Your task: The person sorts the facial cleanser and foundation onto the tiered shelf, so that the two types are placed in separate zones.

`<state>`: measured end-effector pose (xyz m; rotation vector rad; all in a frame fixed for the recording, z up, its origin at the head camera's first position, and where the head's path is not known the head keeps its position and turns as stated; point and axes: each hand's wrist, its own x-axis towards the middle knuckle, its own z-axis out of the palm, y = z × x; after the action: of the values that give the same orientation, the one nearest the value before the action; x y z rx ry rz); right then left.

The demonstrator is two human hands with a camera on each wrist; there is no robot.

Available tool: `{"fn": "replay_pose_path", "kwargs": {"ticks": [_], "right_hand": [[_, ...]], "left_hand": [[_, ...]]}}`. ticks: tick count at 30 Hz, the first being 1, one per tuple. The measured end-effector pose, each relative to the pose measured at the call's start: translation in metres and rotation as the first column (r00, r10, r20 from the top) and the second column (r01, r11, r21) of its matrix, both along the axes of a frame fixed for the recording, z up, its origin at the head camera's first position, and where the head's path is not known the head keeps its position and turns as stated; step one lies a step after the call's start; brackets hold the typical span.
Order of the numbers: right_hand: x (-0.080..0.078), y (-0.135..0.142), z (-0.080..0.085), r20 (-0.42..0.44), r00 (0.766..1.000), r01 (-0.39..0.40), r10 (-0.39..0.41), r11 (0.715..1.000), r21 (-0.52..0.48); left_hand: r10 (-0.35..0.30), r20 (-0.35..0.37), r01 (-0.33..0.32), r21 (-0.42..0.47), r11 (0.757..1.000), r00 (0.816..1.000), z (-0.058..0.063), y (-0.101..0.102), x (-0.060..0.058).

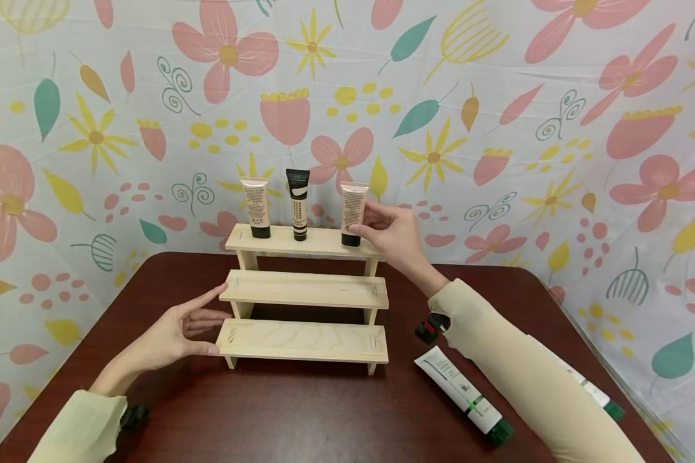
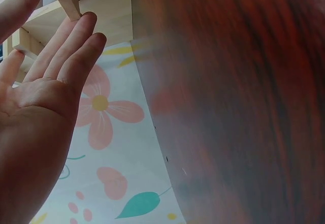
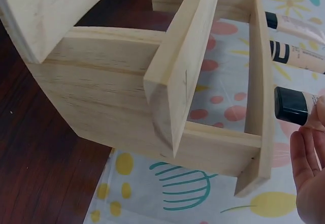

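Observation:
A three-step wooden display rack (image 1: pixel 303 287) stands on the table. On its top step, at the right end, my right hand (image 1: pixel 395 235) pinches a beige tube (image 1: pixel 353 209) standing cap-down. In the right wrist view, the tube's black cap (image 3: pixel 290 105) is right at the top board. To its left stand a black-and-beige tube (image 1: pixel 299 206) and another beige tube (image 1: pixel 257 204), both upright on their caps. My left hand (image 1: pixel 176 333) is at the rack's left side, its straight fingers touching the middle step's end and its thumb at the bottom step.
A white tube with a green cap (image 1: pixel 466 392) lies on the dark red-brown table (image 1: pixel 301 411), right of the rack. A second white tube (image 1: pixel 593 390) lies further right, partly behind my right sleeve. A flower-printed cloth (image 1: pixel 347 116) hangs behind the table.

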<state>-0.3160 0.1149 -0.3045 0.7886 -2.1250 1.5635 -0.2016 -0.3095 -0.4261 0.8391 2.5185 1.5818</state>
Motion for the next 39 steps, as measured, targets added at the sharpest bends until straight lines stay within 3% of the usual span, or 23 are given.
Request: {"fn": "replay_pose_path", "kwargs": {"ticks": [8, 32, 39], "right_hand": [[-0.01, -0.007, -0.002, 0.028, 0.999, 0.015, -0.015, 1.0, 0.008], [-0.016, -0.004, -0.003, 0.101, 0.995, -0.026, 0.022, 0.999, 0.038], [-0.017, 0.001, -0.004, 0.102, 0.995, -0.011, 0.002, 0.996, 0.089]], "left_hand": [[-0.005, -0.013, 0.005, 0.0, 1.0, 1.0, -0.002, 0.001, -0.001], [0.006, -0.004, -0.006, -0.005, 1.0, 1.0, -0.002, 0.0, 0.0], [0.008, -0.004, -0.008, -0.007, 1.0, 1.0, -0.001, 0.0, 0.001]]}}
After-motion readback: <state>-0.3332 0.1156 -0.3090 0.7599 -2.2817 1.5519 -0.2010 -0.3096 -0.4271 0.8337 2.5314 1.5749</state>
